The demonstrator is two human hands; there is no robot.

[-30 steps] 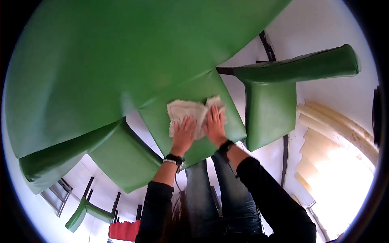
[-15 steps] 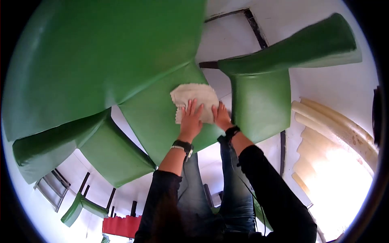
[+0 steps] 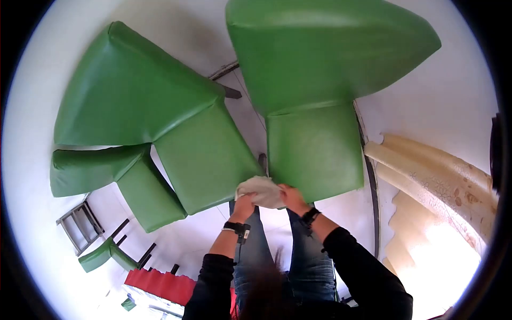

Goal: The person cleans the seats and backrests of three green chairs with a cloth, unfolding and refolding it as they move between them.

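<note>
A beige cloth (image 3: pixel 262 191) is held between both hands, low over the front edges of two green chairs. My left hand (image 3: pixel 244 208) grips its left side, fingers closed on it. At its right side my right hand (image 3: pixel 293 199) pinches the cloth. Behind the cloth are the seat of the middle green chair (image 3: pixel 205 157) and the seat of the right green chair (image 3: pixel 316 152), with their tall backrests beyond.
A smaller green chair (image 3: pixel 149 194) stands at the left. Farther off are a grey metal frame (image 3: pixel 81 226), a low green chair (image 3: pixel 97 255) and a red cloth (image 3: pixel 160 285). A patterned curtain (image 3: pixel 437 181) hangs at the right, by a bright window.
The view has shifted, showing both chair backs more fully. My hands have come off the middle seat and nearer my body; the cloth, flat under them before, is now gathered between them.
</note>
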